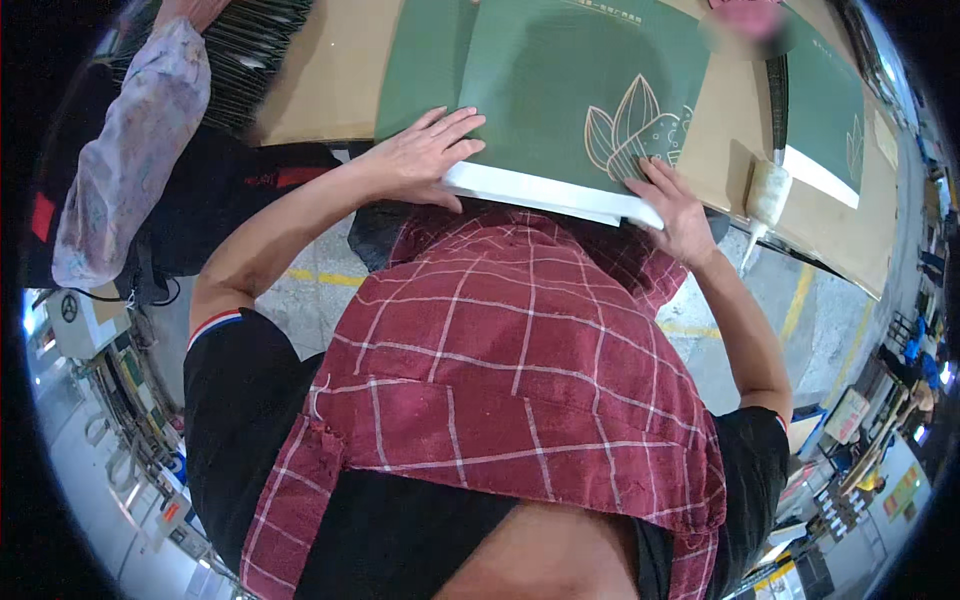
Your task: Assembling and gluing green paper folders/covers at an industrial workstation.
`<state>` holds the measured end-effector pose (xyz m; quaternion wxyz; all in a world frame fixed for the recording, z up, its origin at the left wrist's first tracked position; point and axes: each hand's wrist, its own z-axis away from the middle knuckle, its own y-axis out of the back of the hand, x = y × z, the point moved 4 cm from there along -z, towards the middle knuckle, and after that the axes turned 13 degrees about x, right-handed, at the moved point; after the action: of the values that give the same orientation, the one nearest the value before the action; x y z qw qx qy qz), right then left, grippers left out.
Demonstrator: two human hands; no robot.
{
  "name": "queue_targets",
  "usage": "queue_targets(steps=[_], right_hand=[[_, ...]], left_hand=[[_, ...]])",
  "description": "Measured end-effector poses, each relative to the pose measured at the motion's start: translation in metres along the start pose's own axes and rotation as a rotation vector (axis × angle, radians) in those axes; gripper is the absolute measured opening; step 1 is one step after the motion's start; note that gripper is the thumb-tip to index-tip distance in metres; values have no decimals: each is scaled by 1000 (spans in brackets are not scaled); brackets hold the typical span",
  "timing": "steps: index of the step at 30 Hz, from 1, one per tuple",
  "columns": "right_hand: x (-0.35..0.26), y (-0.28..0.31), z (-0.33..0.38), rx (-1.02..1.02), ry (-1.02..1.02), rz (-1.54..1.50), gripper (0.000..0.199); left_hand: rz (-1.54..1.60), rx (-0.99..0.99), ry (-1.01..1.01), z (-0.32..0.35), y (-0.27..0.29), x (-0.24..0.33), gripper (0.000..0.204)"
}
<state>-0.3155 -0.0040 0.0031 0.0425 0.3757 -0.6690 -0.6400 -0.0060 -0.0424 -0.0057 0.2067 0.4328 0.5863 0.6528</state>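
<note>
On the brown worktop [330,85], a green sheet [535,110] is laid, its long white near edge [535,191] running crosswise, touched leftward by the splayed left hand [428,160] and rightward by the right hand [678,212], whose grip cannot be told.

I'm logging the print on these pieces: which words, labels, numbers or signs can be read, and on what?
I won't copy wording out, but print shows here:
Large green sheet, middle: a line of small pale characters at the picture's top edge.
Green sheet at right: pale print, too small to read.
Bottle with pointed nozzle: no legible print.
Red patch, lower left: too blurred to tell.
</note>
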Motion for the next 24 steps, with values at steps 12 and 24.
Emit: queue_targets(steps=[12,24], right_hand=[[10,1,-7,157,127,126,35],[21,8,-22,245,-19,-98,26]], left_hand=[[157,299,-42,-11,1,-17,38],[345,614,94,-12,-7,-24,37]])
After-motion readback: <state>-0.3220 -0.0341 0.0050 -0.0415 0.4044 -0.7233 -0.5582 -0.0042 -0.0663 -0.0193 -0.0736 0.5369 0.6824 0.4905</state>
